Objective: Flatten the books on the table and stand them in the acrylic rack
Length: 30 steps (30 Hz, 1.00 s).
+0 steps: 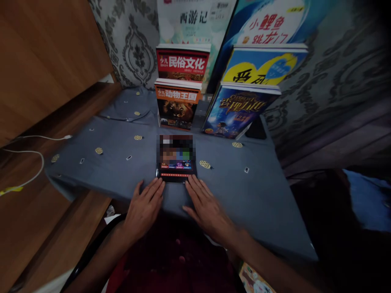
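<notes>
A dark-covered book [175,169] lies flat near the front edge of the cloth-covered table, its upper half blurred into blocks. The fingertips of my left hand [146,203] rest at its lower left corner. My right hand [208,205] touches the lower right corner with its fingertips, the thumb held apart. Both hands have their fingers stretched out flat, and neither grips the book. Just beyond it, an orange book with a lion [177,106] stands upright. To the right of that stands a blue book with gold lettering [238,110], leaning back.
Behind stand a red book [183,65], a yellow and blue book [262,65], a pale green book [195,22] and a blue book with red characters [271,24]. A white cable [39,156] runs at the left. Patterned grey fabric [134,44] hangs behind the table [244,195].
</notes>
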Each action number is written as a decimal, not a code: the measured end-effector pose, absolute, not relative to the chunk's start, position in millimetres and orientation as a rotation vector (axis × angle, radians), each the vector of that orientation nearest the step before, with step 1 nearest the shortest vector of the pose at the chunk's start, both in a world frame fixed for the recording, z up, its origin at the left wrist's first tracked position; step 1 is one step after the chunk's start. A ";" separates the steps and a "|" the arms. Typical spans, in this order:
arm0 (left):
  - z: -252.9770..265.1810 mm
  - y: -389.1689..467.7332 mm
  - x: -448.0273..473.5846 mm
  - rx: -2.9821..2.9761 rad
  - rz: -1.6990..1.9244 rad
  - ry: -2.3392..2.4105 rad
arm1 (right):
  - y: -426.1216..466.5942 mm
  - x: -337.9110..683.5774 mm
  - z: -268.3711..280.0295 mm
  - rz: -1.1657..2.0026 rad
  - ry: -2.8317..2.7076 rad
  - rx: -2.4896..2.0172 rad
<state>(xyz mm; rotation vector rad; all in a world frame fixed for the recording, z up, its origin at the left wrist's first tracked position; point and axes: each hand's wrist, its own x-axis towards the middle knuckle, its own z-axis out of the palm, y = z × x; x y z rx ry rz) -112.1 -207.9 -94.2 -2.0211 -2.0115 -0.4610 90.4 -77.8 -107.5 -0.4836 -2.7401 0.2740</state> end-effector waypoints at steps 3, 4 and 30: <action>-91.9 -205.5 -114.9 -2.030 -0.446 -2.004 | -76.5 90.1 -109.3 0.239 -2.723 -0.463; -91.0 -204.8 -116.4 -2.036 -0.446 -1.999 | -76.1 90.2 -110.2 0.232 -2.721 -0.457; -79.6 -88.8 -193.9 -2.104 -0.321 -2.063 | -73.1 93.8 -119.1 0.235 -2.687 -0.458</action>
